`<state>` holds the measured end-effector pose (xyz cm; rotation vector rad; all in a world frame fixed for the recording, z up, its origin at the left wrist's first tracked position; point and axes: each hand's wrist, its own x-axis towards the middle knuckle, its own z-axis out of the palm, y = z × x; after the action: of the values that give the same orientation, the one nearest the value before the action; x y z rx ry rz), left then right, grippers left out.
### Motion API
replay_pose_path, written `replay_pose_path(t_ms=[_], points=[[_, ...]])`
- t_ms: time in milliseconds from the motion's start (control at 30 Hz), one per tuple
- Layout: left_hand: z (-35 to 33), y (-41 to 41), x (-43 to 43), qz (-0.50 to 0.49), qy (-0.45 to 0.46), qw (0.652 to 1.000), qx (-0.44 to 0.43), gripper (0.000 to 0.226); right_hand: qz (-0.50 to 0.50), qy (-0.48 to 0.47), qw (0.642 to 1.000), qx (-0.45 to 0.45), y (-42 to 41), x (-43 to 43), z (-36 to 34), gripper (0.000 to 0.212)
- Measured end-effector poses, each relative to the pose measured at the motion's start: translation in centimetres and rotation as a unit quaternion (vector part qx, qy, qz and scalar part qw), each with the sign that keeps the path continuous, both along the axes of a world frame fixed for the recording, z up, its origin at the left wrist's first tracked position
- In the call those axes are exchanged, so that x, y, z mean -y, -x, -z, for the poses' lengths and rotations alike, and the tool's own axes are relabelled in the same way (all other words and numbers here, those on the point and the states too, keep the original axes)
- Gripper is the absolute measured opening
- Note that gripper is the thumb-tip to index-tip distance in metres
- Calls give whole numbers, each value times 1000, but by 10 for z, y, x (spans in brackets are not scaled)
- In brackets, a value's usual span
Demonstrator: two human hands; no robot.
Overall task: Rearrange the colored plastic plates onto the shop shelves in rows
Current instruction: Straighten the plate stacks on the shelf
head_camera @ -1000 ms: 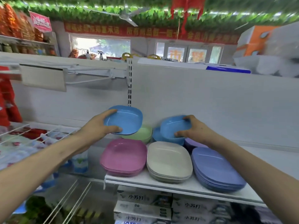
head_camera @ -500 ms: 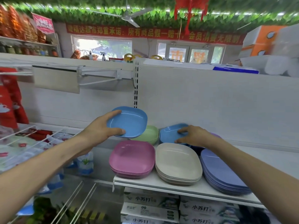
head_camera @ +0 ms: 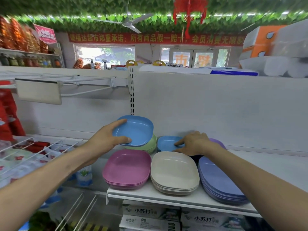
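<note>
Head view: left hand (head_camera: pixel 106 139) pinches a blue plate (head_camera: pixel 136 130) by one rim above the green stack (head_camera: pixel 150 145). Right hand (head_camera: pixel 193 144) rests straight-fingered on the blue stack (head_camera: pixel 166 142). Risk: the one-edge grip may slip.

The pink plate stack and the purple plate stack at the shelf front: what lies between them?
In the head view, the cream plate stack lies between the pink plate stack and the purple plate stack, close beside both.
</note>
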<state>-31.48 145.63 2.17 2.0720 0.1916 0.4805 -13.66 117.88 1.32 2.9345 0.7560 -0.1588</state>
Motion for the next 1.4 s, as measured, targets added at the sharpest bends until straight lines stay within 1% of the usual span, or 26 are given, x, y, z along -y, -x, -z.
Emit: replay_pose_path(t_ms=[67,100,167,267,400,533,667,733,800,900,1100,1267,1400], points=[[-2,-8,9,5,-3,1000,-4,71,-3,-9,1000,-6,-2,3,0,67],[-3,-13,13,6,-5,1000,-7,72,0,-32,999,-15,-3,7,0,67],[-3,-23,22,5,-12,1000,-17,73,13,-107,994,-36,-5,19,-1,69],[2,-40,35,7,-21,999,-36,73,38,-195,980,-17,-7,46,-1,69],[12,-69,57,16,-24,997,-68,72,54,-286,957,0,0,82,-3,58],[17,-96,74,19,-74,992,-100,73,70,-345,936,21,19,115,-8,46],[17,-117,90,32,-133,983,-120,74,87,-373,923,35,37,139,-10,36],[20,-124,97,34,-196,970,-141,76,93,-383,918,38,41,148,-9,32],[20,-127,103,35,-253,953,-162,78,96,-387,916,44,43,153,-9,34],[17,-127,108,30,-308,934,-178,71,93,-384,917,55,44,156,-10,37],[24,-129,102,29,-339,912,-229,80,73,-386,917,66,44,146,-12,39],[25,-130,105,21,-379,889,-255,75,77,-381,919,61,42,138,-10,40],[24,-134,105,31,-413,874,-254,75,79,-383,918,66,46,136,-5,40]])
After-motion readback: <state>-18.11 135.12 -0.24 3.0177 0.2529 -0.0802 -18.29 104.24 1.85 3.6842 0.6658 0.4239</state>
